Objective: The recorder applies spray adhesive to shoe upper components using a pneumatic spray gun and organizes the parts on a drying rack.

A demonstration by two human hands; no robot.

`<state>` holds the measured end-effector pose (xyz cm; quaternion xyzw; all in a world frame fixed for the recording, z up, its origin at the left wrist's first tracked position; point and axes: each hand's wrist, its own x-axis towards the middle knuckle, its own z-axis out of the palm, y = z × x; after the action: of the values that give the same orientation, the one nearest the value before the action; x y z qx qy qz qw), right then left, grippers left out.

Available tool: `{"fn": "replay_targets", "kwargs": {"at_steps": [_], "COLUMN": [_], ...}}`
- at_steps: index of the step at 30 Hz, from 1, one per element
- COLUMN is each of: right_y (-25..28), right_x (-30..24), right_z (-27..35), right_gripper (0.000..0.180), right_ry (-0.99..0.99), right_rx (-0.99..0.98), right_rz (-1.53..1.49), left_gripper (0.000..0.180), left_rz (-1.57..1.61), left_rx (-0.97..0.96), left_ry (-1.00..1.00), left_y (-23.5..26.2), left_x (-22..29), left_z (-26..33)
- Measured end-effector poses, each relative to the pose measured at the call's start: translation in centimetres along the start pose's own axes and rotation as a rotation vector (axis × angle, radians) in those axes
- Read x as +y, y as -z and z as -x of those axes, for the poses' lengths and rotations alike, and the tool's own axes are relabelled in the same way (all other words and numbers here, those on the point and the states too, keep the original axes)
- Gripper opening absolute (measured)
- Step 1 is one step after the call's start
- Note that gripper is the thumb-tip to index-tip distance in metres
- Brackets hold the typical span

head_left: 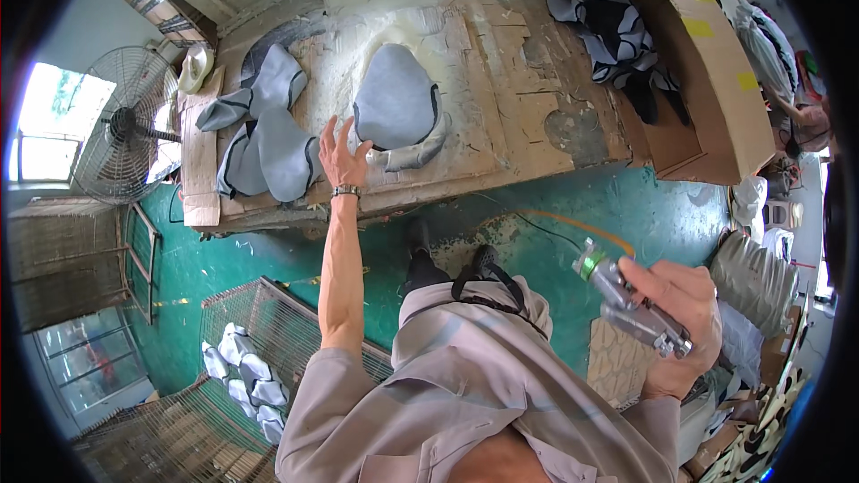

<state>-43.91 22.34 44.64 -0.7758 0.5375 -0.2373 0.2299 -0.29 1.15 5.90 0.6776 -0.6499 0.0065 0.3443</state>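
My right hand (687,313) is wrapped around a metal spray gun (617,286) with a green ring, held in front of my body at the right. My left hand (342,156) reaches over the front of the table, fingers spread and holding nothing. Its fingertips are at the lower left edge of a grey rounded fabric piece (396,94) with black edging; whether they touch it I cannot tell. A curled grey strip (420,150) lies by that piece's lower right. Left of the hand lie several similar grey pieces (286,156), partly overlapping.
Worn cardboard (510,125) covers the table. A big carton (716,72) at the right holds black and grey pieces (617,31). An orange hose (573,216) runs near the green floor. A wire rack (295,322) with grey-white pieces (246,371) and a fan (125,125) stand left.
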Motion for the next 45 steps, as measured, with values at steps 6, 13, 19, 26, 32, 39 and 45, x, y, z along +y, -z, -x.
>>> {"fn": "replay_targets", "kwargs": {"at_steps": [6,13,19,26,32,39,45], "right_y": [1.0,0.0,-1.6,-4.2,-8.6,-13.8,-16.9], "right_x": [1.9,4.4,4.2,3.0,-1.5,-8.4,-13.0], "right_z": [1.4,5.4,4.7,2.4,-0.9,-6.3,-10.2], "right_gripper": [0.054,0.062,0.057,0.056,0.054,0.055,0.057], "right_ry": [-0.048,-0.052,-0.106,-0.085,-0.101,-0.132,-0.176], "right_rx": [-0.014,0.015,0.015,-0.038,-0.019,-0.031,-0.07], "right_rz": [-0.044,-0.044,-0.242,-0.26,-0.226,-0.165,-0.148], "left_gripper": [0.039,0.012,0.009,0.013,0.008,0.007,0.051], "left_rz": [-0.046,0.046,0.003,-0.085,-0.303,-0.471,-0.633], "left_rx": [-0.145,-0.087,0.076,0.252,0.382,0.585,0.211], "left_ry": [-0.106,-0.076,-0.209,-0.212,-0.147,0.012,0.624], "left_y": [0.1,0.1,3.7,12.6,21.7,29.4,29.4], "left_x": [-0.7,0.3,5.5,3.9,-10.1,-31.0,-45.6], "left_z": [-1.8,-3.1,-5.8,-11.9,-17.1,-19.5,-11.4]}}
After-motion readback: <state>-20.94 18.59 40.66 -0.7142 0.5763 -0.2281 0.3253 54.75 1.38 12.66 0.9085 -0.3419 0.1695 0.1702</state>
